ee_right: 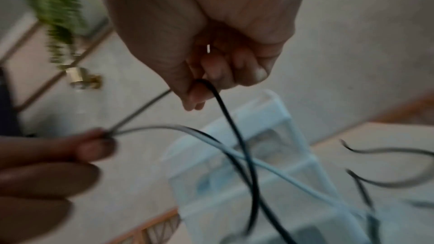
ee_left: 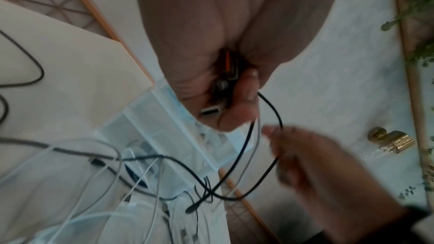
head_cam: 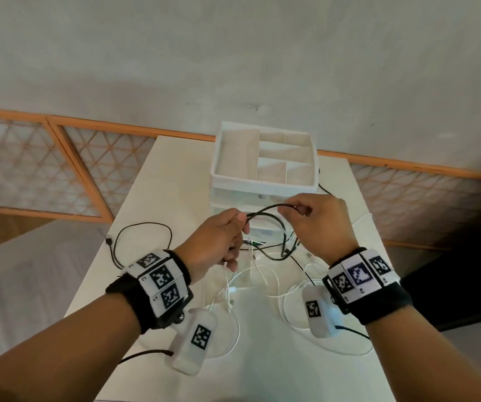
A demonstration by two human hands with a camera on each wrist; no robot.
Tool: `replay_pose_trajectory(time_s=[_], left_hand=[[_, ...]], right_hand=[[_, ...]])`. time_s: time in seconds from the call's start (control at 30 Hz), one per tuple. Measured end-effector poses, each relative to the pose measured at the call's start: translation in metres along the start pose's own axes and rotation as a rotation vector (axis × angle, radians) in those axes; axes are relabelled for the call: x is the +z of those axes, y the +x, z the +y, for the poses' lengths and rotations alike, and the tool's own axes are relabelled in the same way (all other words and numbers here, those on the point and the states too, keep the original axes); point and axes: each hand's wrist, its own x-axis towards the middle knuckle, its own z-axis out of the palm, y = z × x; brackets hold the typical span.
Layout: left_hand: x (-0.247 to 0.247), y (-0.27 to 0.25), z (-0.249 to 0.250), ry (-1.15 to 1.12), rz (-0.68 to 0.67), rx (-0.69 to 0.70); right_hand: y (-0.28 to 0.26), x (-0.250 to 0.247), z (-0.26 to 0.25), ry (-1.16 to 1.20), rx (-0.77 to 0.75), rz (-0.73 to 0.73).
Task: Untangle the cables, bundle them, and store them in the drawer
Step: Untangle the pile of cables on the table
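A black cable (head_cam: 265, 209) arches between my two hands, just in front of the white drawer unit (head_cam: 262, 184). My left hand (head_cam: 240, 224) grips one end of it; in the left wrist view a USB plug (ee_left: 211, 111) and folded black cable (ee_left: 277, 114) sit inside the curled fingers of that hand (ee_left: 234, 99). My right hand (head_cam: 291, 208) pinches the same cable further along, also seen in the right wrist view (ee_right: 199, 88), where the cable (ee_right: 234, 127) hangs down. Loose white cables (head_cam: 280, 288) lie tangled on the table below both hands.
A second black cable (head_cam: 146, 224) loops on the white table (head_cam: 161, 184) to the left. An open divided tray tops the drawer unit (ee_left: 164, 118); its drawer fronts look closed. A wall with orange lattice panels (head_cam: 59, 169) stands behind the table.
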Motion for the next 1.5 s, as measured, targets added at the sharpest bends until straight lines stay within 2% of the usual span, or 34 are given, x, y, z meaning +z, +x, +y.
replay_pose_trajectory(time_s=[0.07, 0.13, 0.2, 0.23, 0.33, 0.43, 0.5, 0.53, 0.63, 0.67, 0.7, 0.77, 0.87, 0.93, 1.03, 1.1, 1.2, 1.27, 1.33, 1.4, 1.5], left_hand=[[-0.013, -0.001, 0.009, -0.059, 0.038, 0.04], [-0.024, -0.001, 0.021, -0.16, 0.08, 0.096], [-0.031, -0.001, 0.025, -0.155, 0.089, 0.13], [-0.033, -0.001, 0.024, -0.11, 0.092, 0.129], [-0.036, -0.001, 0.007, 0.01, 0.151, 0.066], [-0.041, -0.002, -0.007, 0.123, 0.2, 0.011], [-0.042, -0.004, -0.006, 0.154, 0.2, 0.007], [-0.042, -0.004, -0.005, 0.133, 0.198, 0.016], [-0.045, -0.001, 0.003, 0.021, 0.247, 0.064], [-0.045, 0.0, 0.005, -0.008, 0.282, 0.073], [-0.045, 0.001, 0.006, -0.039, 0.314, 0.082], [-0.041, 0.002, 0.007, -0.055, 0.331, 0.101], [-0.02, 0.011, 0.01, 0.023, 0.252, 0.138], [0.003, 0.022, 0.013, 0.005, 0.208, 0.151], [0.034, 0.036, 0.009, 0.019, 0.095, 0.106], [0.048, 0.04, -0.004, 0.195, 0.017, 0.081], [0.043, 0.045, -0.028, 0.441, 0.056, -0.014], [0.023, 0.047, -0.035, 0.571, 0.072, -0.078], [0.002, 0.048, -0.036, 0.754, 0.045, -0.106], [-0.015, 0.048, -0.036, 0.962, 0.037, -0.135], [-0.036, 0.041, -0.036, 1.159, 0.053, -0.236]], right_hand=[[-0.002, 0.006, 0.033, -0.061, 0.177, 0.007], [-0.01, 0.018, 0.071, -0.189, 0.367, -0.089], [-0.017, 0.028, 0.096, -0.274, 0.476, -0.183], [-0.014, 0.029, 0.099, -0.28, 0.494, -0.185], [0.016, 0.004, 0.072, -0.116, 0.428, 0.003], [0.042, -0.037, 0.024, 0.289, 0.18, 0.327], [0.046, -0.044, 0.014, 0.346, 0.099, 0.402], [0.044, -0.039, 0.019, 0.335, 0.167, 0.359], [0.028, -0.013, 0.059, 0.231, 0.612, 0.026], [0.021, -0.008, 0.067, 0.226, 0.676, -0.036], [0.018, -0.006, 0.069, 0.221, 0.649, -0.036], [0.018, -0.013, 0.05, 0.211, 0.44, 0.011], [0.021, -0.028, -0.01, 0.374, 0.086, -0.058], [0.022, -0.037, -0.047, 0.448, -0.096, -0.069], [0.025, -0.056, -0.086, 0.601, -0.272, -0.007], [0.033, -0.067, -0.093, 0.609, -0.347, 0.089], [0.048, -0.072, -0.065, 0.496, -0.349, 0.267], [0.051, -0.072, -0.031, 0.407, -0.265, 0.417], [0.05, -0.07, -0.003, 0.328, -0.167, 0.502], [0.048, -0.066, 0.014, 0.205, -0.118, 0.486], [0.05, -0.054, 0.042, -0.065, -0.05, 0.328]])
